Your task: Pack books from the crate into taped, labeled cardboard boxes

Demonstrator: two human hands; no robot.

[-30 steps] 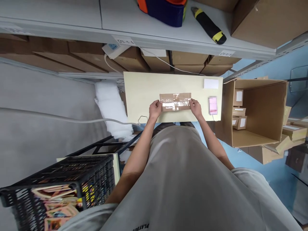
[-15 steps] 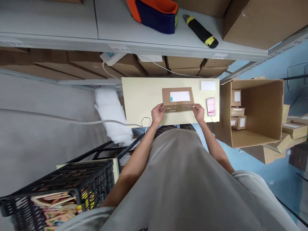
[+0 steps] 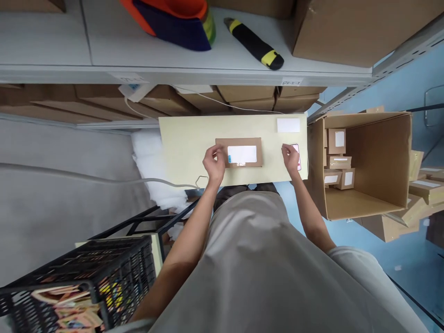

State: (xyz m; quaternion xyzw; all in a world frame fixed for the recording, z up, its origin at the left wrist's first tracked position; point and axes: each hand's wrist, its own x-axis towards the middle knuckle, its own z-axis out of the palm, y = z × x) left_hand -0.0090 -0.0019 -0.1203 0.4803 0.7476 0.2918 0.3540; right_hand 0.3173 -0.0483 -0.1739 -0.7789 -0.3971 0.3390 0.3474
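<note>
A small cardboard box [image 3: 243,142] with a white label [image 3: 242,154] lies on the pale yellow table [image 3: 187,148]. My left hand [image 3: 214,165] is over the box's left end, fingers bent and slightly blurred, with a gap between thumb and fingertips. It grips nothing that I can see. Off to the right, apart from the box, my right hand [image 3: 291,161] hovers with its fingers bunched together and nothing visible in them. Partly hidden behind it is a phone [image 3: 298,155]. A white card or paper [image 3: 288,125] lies near the table's far right corner.
Right of the table stands a large open carton [image 3: 374,199] with several small labelled boxes inside. A utility knife [image 3: 255,44] and an orange and blue tape dispenser [image 3: 176,23] rest on the shelf above. A black crate [image 3: 121,263] is at lower left, below a grey cable [image 3: 104,173].
Both hands have let go of the box. It now lies flatter, label up. My right hand has moved right to the phone; my left stays by the box's left end. The view has shifted.
</note>
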